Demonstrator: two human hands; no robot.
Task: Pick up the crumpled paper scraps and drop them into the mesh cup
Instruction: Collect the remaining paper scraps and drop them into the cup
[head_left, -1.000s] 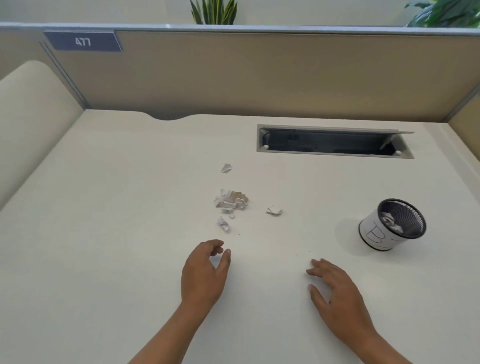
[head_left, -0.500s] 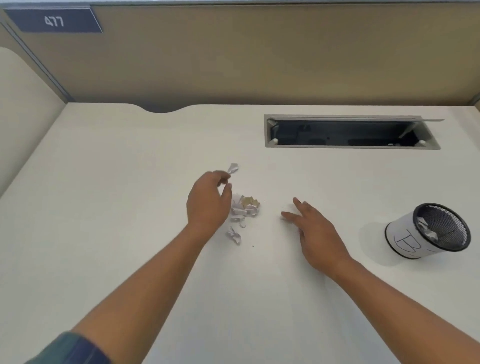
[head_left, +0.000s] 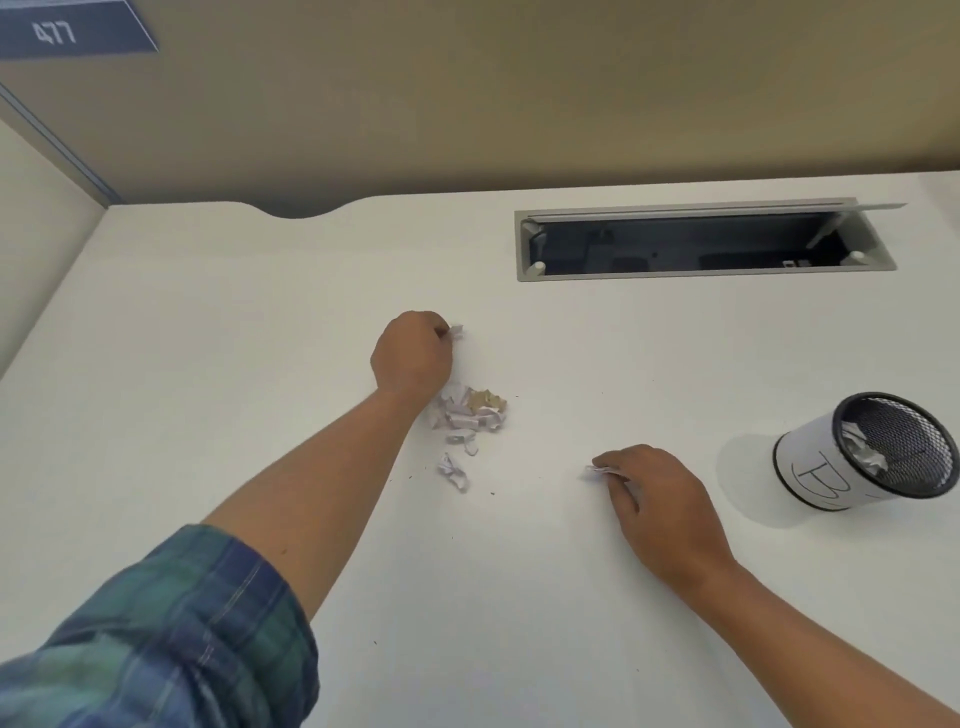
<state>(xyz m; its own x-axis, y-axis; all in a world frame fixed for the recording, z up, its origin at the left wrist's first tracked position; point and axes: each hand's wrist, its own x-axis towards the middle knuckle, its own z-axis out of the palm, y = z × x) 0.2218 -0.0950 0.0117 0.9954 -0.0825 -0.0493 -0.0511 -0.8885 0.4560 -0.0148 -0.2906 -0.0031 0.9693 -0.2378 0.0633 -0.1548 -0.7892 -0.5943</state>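
A heap of crumpled paper scraps (head_left: 470, 413) lies mid-desk, with one loose scrap (head_left: 453, 472) just in front of it. My left hand (head_left: 413, 356) is beyond the heap, fingers pinched on a small white scrap (head_left: 456, 331) at the far side. My right hand (head_left: 657, 496) rests to the right of the heap, its fingertips closed on another small scrap (head_left: 597, 470) against the desk. The black mesh cup (head_left: 878, 452), wrapped in white paper with a handwritten mark, stands at the right with crumpled paper inside.
The white desk (head_left: 208, 364) is bounded by beige partition walls at the back and left. An open cable tray slot (head_left: 701, 241) is set in the desk at the back right. Tiny dark specks dot the surface near the heap.
Both hands reached forward from the near edge. The left closed on the far scrap, the right closed on the scrap right of the heap. The camera tilted down and closer.
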